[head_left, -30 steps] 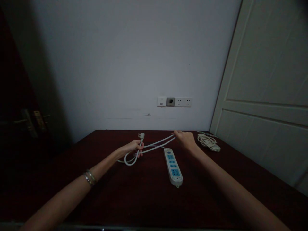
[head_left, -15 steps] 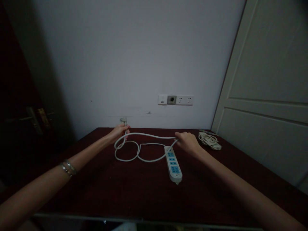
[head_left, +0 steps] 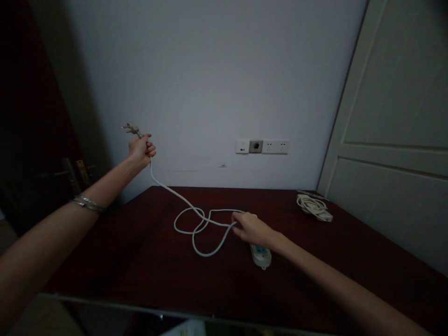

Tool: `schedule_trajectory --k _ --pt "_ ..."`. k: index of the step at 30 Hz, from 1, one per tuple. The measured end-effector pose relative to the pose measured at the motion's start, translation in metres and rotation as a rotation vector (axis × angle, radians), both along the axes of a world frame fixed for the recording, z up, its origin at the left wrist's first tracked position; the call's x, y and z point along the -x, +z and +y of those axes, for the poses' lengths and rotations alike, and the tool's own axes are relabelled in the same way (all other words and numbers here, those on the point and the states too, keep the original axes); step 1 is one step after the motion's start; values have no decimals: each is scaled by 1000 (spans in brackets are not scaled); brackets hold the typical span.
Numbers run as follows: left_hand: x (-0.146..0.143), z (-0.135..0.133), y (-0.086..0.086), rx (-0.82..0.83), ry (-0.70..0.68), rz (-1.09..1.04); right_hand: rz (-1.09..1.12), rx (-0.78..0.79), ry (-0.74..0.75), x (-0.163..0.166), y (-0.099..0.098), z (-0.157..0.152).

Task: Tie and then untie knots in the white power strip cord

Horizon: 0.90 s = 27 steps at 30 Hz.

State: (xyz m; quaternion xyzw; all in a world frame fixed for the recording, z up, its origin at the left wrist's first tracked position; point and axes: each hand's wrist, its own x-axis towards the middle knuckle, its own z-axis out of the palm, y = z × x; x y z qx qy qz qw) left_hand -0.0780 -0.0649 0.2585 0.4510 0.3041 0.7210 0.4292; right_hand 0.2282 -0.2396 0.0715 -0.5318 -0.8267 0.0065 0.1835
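Note:
My left hand [head_left: 142, 148] is raised at the left, closed around the white power cord just below its plug [head_left: 131, 129], whose prongs point left. From there the cord [head_left: 175, 193] slants down to the table and lies in loose loops in the middle. My right hand [head_left: 250, 227] pinches the same cord low over the table, right of the loops. Beneath that hand lies the white power strip [head_left: 262, 257] with blue sockets; only its near end shows, the rest being hidden by the hand.
A second white cord [head_left: 313, 207], bundled up, lies at the back right of the dark red table [head_left: 140, 261]. Wall sockets [head_left: 275, 147] and switch plates are on the wall behind. A pale panelled door [head_left: 395, 140] stands at the right, a dark door with a handle [head_left: 72, 175] at the left.
My left hand has lifted the plug up and to the left, pulling the cord out longer. My right hand has moved left and down, over the power strip, still on the cord.

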Motion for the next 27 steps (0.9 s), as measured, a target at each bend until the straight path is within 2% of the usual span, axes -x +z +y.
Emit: schedule_trajectory --k 5,9,12,16,20,23,27 --pt "2 6 13 47 7 -6 -76 21 31 19 -19 1" --pt "2 11 14 66 -8 -13 -54 37 102 17 -38 0" --pt "-6 11 10 100 -72 62 -9 13 157 14 -42 -5" --pt "-28 0 -2 117 -246 349 69 -70 215 12 -27 -11" --pt "-62 -22 -22 125 -487 666 47 -276 238 13 2 -8" --pt "-91 -44 -38 121 -621 791 4 -401 270 15 25 -3" --pt "-123 -74 -54 101 -685 846 93 -405 188 18 42 1"
